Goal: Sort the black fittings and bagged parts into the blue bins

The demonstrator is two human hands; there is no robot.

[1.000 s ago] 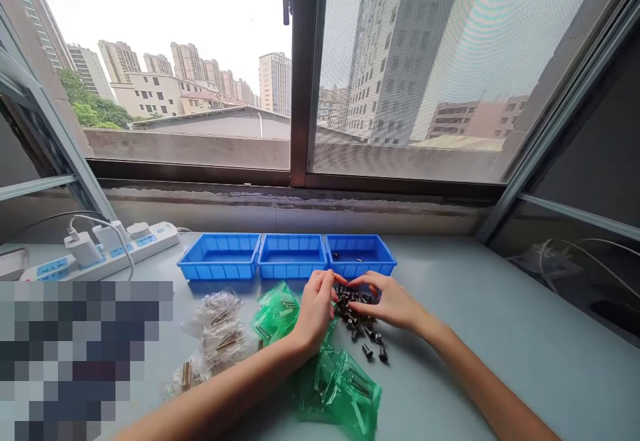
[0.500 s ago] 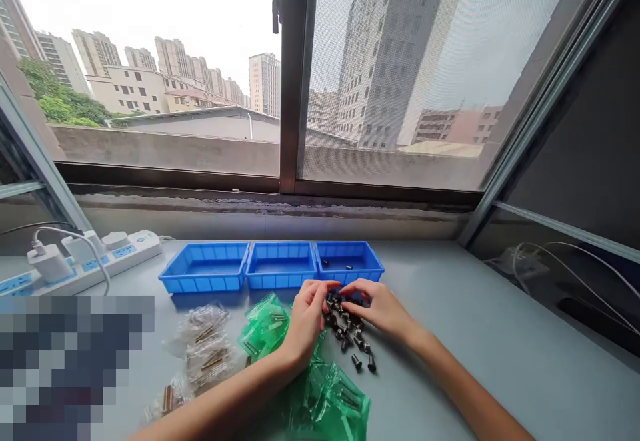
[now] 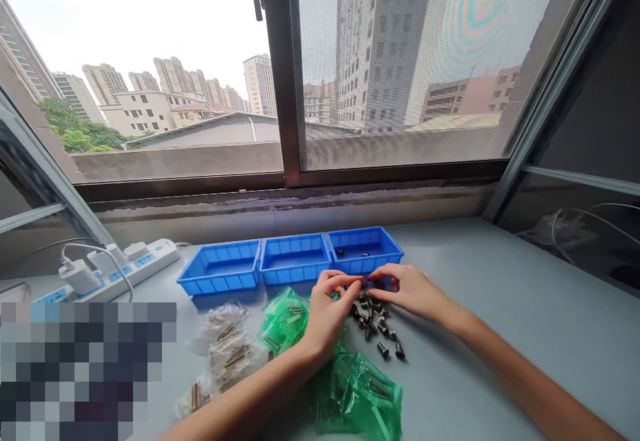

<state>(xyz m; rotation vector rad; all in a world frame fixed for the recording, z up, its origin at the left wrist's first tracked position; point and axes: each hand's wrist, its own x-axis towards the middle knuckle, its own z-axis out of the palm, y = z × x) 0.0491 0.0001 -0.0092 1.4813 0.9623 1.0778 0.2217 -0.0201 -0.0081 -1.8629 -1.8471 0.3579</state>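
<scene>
A loose pile of dark metal screws [image 3: 369, 318] lies on the grey table, partly hidden by my hands. My left hand [image 3: 330, 311] is at the pile's left edge, with thumb and fingertips pinched together; anything between them is too small to make out. From the right, my right hand [image 3: 417, 291] reaches to the far side of the pile, its fingers curled and closed over the screws. What its fingertips hold is hidden. Green plastic bags [image 3: 373, 394] of small parts lie under and beside my left forearm. Just behind both hands stands a blue bin [image 3: 367, 264] with a few small dark pieces inside.
Two more blue bins [image 3: 220, 286] [image 3: 295, 274] adjoin it on the left. Clear bags [image 3: 235, 361] of metal pins lie left of my left forearm. A white power strip [image 3: 157, 258] with plugs sits at far left. Behind the table is a window [image 3: 295, 94].
The whole view has shifted and tilted, so the table things appear further right. My left fingertips have drawn together into a pinch. Both hands stay at the screw pile.
</scene>
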